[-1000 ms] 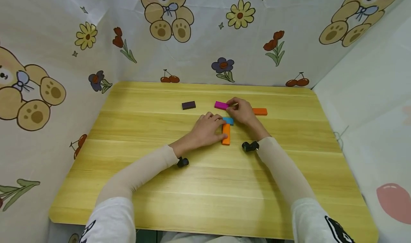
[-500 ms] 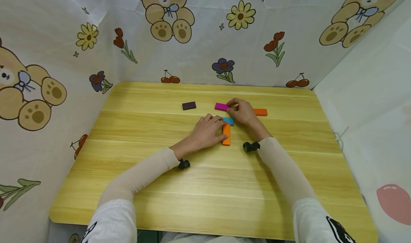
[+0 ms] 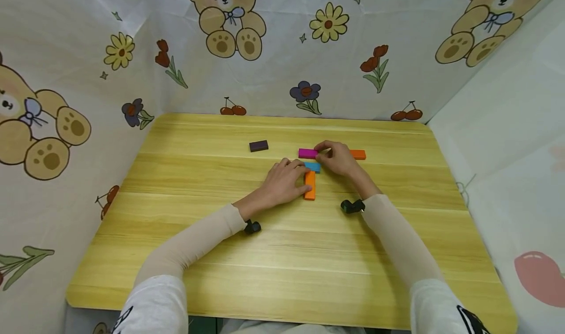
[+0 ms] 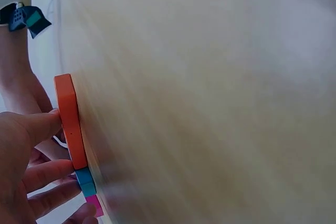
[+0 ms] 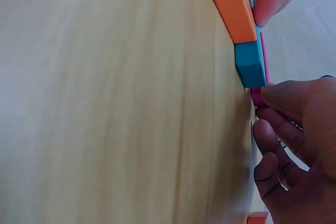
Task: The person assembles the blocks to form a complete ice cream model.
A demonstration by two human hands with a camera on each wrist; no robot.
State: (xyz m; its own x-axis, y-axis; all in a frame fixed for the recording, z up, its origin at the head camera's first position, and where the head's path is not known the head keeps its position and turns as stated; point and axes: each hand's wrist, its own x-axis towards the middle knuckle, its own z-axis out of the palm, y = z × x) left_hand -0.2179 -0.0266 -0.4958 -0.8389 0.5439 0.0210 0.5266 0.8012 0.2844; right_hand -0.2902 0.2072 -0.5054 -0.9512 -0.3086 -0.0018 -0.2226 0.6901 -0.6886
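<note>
In the head view, a magenta block (image 3: 307, 153) lies just beyond a blue block (image 3: 312, 167), roughly parallel to it. My right hand (image 3: 340, 158) pinches the magenta block's right end between thumb and fingers. An orange block (image 3: 310, 186) points toward me, its far end touching the blue block, so the two make a T. My left hand (image 3: 284, 181) rests beside them. In the left wrist view its thumb and fingertips touch the side of the orange block (image 4: 70, 121) and the blue one. In the right wrist view the magenta block (image 5: 257, 97) is partly hidden behind the blue block.
A dark block (image 3: 258, 146) lies farther left on the wooden table (image 3: 273, 270). Another orange block (image 3: 358, 154) sits right of my right hand, partly covered by it. Patterned white cloth (image 3: 273, 79) hangs behind the table's far edge.
My right hand has drawn the magenta block slightly toward me and to the right, turning it nearly parallel to the blue block. The left hand and the other blocks have stayed put.
</note>
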